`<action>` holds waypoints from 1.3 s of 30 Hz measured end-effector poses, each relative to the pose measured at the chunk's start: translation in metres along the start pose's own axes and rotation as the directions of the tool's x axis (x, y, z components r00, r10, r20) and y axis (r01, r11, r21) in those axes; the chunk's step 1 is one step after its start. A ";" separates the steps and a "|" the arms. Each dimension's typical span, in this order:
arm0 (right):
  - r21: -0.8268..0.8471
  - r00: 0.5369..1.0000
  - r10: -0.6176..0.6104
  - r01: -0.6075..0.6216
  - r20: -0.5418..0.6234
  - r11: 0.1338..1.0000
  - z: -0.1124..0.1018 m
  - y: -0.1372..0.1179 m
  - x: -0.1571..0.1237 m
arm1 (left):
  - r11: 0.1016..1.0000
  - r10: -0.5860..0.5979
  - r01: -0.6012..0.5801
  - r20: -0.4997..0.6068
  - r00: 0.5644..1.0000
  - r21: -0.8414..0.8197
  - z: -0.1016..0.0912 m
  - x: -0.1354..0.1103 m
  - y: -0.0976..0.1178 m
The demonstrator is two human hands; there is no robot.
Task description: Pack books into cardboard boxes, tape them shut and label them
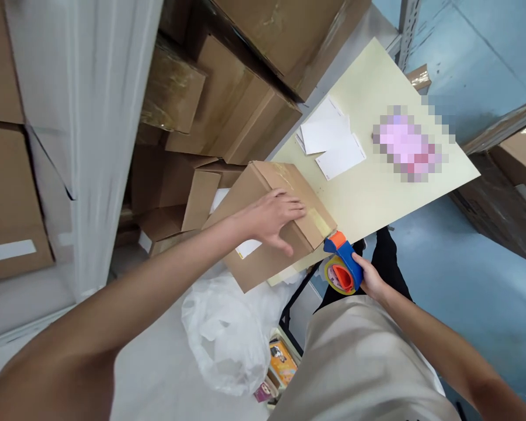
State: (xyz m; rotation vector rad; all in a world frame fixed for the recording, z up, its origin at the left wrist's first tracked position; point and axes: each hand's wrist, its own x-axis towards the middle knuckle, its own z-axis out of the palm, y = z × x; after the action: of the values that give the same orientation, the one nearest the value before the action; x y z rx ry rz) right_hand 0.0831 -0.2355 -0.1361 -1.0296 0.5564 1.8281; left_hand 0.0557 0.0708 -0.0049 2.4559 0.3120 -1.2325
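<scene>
A brown cardboard box (263, 199) rests at the near left part of a pale yellow table (368, 204). Clear tape runs along its upper face. My left hand (280, 216) lies on the box with its fingers spread, pressing over the taped face and an edge. In my right hand (370, 278) is a blue and orange tape dispenser (348, 257), gripped by its blue body. A yellowish tape roll sits on the dispenser, and its orange front end touches or nearly touches the box's right end. A white label shows partly under my left wrist.
Several white cards (328, 134) and a blurred pink item (405, 146) lie on the table. Stacked cartons (241, 99) rise behind the box, beside a white post (109, 117). A white plastic bag (228, 333) hangs below. More cartons (517, 158) stand at right.
</scene>
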 end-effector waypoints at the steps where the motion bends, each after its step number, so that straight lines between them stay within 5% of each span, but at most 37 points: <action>1: -0.009 1.000 -0.009 0.009 0.001 1.000 0.001 -0.001 0.002 | 0.999 0.034 -0.034 0.005 0.999 -0.003 0.002 -0.007 -0.007; 4: -0.033 0.999 -0.049 0.048 -0.011 0.998 0.007 -0.011 0.009 | 0.995 0.100 -0.100 0.009 0.995 0.006 0.007 -0.018 -0.024; 9: -0.166 0.990 -0.143 0.144 0.021 0.976 0.029 -0.071 0.034 | 0.990 -0.135 0.129 -0.127 0.983 -0.054 0.016 -0.027 -0.060; 14: -0.360 0.990 -0.108 0.133 0.088 0.924 0.077 -0.159 0.073 | 0.890 -0.437 0.383 -0.227 0.870 -0.247 0.032 -0.045 -0.097; 17: -0.467 0.992 -0.049 0.098 0.116 0.879 0.106 -0.190 0.093 | 0.788 -0.579 0.465 -0.229 0.783 -0.403 0.040 -0.053 -0.102; 22: -0.552 0.974 -0.137 0.216 0.181 0.805 0.126 -0.203 0.113 | 0.693 -0.688 0.474 -0.301 0.660 -0.544 0.058 -0.057 -0.083; 27: -0.654 0.926 -0.269 0.379 0.267 0.654 0.128 -0.210 0.111 | 0.847 -0.516 0.333 -0.492 0.701 -0.414 0.081 -0.043 -0.067; 34: -0.827 0.907 -0.279 0.407 0.316 0.387 0.123 -0.210 0.088 | 0.804 -0.587 0.422 -0.445 0.676 -0.419 0.083 -0.034 -0.066; 39: -0.856 0.905 -0.297 0.398 0.306 0.329 0.107 -0.200 0.071 | 0.803 -0.594 0.453 -0.455 0.663 -0.388 0.080 -0.034 -0.060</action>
State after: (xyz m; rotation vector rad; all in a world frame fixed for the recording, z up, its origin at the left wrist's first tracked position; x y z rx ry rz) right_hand 0.2009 -0.0293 -0.1270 -1.5904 -0.8601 1.7017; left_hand -0.0441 0.0906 -0.0348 2.5221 1.3482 -0.5352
